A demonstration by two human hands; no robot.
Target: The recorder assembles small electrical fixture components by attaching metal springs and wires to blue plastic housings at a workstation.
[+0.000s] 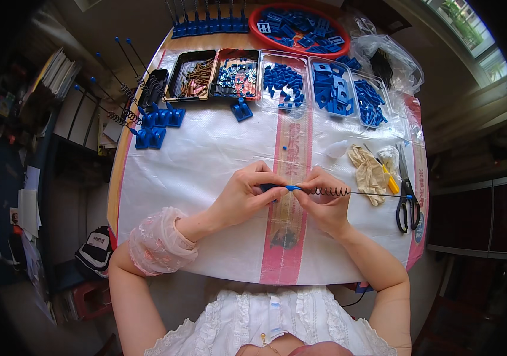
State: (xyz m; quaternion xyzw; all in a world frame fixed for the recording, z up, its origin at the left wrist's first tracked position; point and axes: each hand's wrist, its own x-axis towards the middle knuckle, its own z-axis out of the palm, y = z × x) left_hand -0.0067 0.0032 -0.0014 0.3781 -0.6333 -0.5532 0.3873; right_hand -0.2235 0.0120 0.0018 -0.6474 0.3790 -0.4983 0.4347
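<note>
As the head view has it, with twelve o'clock at the far edge of the wooden bench, the left hand and the right hand meet fingertip to fingertip over the white woven sheet with a pink stripe. The step looks to be seating a slim bright-blue plastic connector on the near end of a black metal spring rod, coiled and then straight. To do it well, keep both parts on one nine-to-three line, brace the left thumb, and push with a slight twist close to the joint; pressing on the coil would likely flex it.

The left grip is a narrow pinch on a dark-blue plastic piece, mostly hidden by the fingers, at nine o'clock from the connector; whether the two are one part, I cannot tell. The right grip is pinched around the rod's near end, just beside the connector. From there the coil and straight length run toward three o'clock, the blue tip overlapping the black-handled metal scissors; contact there is unclear.
</note>
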